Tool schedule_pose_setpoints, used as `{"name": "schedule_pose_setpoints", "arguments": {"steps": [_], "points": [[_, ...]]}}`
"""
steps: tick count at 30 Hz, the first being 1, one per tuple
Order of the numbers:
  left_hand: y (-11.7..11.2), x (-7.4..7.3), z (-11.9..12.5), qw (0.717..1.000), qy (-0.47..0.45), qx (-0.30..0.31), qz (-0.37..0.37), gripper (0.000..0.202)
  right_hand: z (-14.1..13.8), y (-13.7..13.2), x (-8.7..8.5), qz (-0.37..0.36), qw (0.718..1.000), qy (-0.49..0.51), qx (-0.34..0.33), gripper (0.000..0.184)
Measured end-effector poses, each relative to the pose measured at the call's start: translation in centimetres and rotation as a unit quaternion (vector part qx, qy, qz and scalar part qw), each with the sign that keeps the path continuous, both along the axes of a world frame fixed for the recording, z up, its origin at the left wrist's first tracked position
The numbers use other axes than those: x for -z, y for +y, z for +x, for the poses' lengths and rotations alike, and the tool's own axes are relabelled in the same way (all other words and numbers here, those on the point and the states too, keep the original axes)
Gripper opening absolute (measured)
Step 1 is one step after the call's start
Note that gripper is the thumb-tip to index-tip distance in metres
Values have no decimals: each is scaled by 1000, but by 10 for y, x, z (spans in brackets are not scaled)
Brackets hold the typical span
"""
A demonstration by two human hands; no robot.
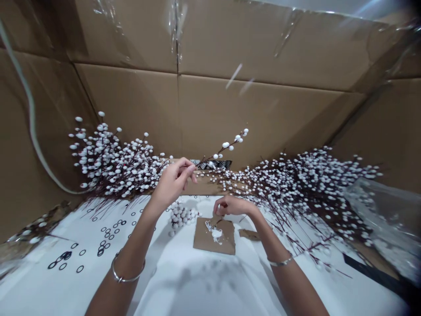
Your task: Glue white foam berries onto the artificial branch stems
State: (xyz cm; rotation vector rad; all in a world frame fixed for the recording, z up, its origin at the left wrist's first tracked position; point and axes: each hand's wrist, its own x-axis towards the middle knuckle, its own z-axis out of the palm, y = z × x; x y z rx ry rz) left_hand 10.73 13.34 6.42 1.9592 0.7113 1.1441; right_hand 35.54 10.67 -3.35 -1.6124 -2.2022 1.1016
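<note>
The left hand [173, 182] is clamped on a thin brown stem of a white berry spray [225, 149], pinching it between thumb and fingers, with the berried tip rising toward the far right. The right hand [233, 205] curls downward, fingertips drawn together just above a square of brown cardboard [222, 243] smeared with white paste [216, 234]; whether those fingers hold anything cannot be told. A loose cluster of white berries [180, 217] lies just left of the square, and a small cardboard scrap [249, 235] lies to its right. Black rings [108, 235] are scattered over the white table covering [197, 285] on the left. Large heaps of berry branches [108, 162] [296, 193] spread along the far left and right, and clear plastic sheeting [378, 219] lies at the right. Corrugated cardboard walls [210, 109] rise behind everything. A silver bangle circles each wrist [128, 270] [280, 262].
</note>
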Motion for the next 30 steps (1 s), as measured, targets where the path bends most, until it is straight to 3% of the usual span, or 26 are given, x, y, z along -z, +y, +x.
{"name": "schedule_pose_setpoints", "arguments": {"steps": [13, 20, 25, 30], "points": [[-1, 1, 1, 1000, 2, 7, -6, 18, 13, 2, 5, -28, 1000, 8, -5, 26], [1, 3, 2, 1000, 2, 10, -4, 18, 15, -1, -1, -42, 999, -15, 14, 30], [2, 4, 3, 1000, 5, 10, -6, 18, 20, -8, -16, 60, 995, -12, 79, 29], [4, 8, 8, 999, -20, 27, -33, 18, 10, -19, -39, 180, 969, 53, 161, 32]]}}
